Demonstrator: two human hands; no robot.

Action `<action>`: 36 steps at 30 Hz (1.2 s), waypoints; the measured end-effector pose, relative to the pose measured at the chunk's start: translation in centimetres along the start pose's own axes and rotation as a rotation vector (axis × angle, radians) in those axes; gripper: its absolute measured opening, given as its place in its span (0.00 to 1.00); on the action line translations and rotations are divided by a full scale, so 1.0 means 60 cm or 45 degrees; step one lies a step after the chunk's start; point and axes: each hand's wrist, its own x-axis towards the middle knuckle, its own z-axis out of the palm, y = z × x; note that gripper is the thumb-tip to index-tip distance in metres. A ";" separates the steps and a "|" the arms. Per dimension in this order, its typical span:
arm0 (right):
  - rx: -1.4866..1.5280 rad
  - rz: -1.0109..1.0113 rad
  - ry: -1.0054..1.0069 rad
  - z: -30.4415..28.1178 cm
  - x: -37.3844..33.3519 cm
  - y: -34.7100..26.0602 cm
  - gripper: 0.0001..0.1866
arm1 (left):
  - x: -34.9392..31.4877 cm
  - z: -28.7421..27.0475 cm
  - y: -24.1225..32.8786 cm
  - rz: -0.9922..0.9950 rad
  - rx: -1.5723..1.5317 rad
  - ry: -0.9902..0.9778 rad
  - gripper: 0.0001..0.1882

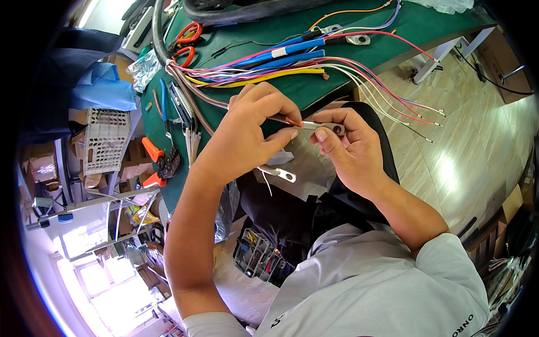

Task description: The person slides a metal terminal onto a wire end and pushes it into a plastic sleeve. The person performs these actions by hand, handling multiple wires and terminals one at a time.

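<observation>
Between the thumb and fingers of my left hand [250,132] is a thick dark cable, its stripped copper end [293,122] pointing right. My right hand [356,149] pinches a silver cable lug [338,129] with a hole in its flat end. The lug's barrel meets the copper end; how deep the copper sits inside cannot be made out. Below my left hand hangs another silver lug [286,176], with a thin white wire beside it. Just beyond my hands, a bundle of red, white, purple and yellow wires [258,73] runs across the green table [224,42].
Red-handled scissors [190,33] and a crimping tool with orange handles [161,163] lie on the table's left side. A blue-handled tool [163,101] is between them. Lugged cables [358,40] stretch toward the far edge. A tool tray [261,255] stands low by my legs.
</observation>
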 end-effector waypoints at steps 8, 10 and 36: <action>-0.034 0.003 0.014 0.000 0.002 -0.001 0.10 | -0.001 0.006 -0.008 0.087 0.082 0.050 0.09; -0.042 0.006 0.022 0.000 0.002 -0.003 0.10 | -0.001 0.008 -0.012 0.104 0.094 0.060 0.09; -0.078 0.052 -0.044 -0.005 -0.002 -0.002 0.13 | 0.000 0.007 -0.019 0.196 0.068 0.079 0.09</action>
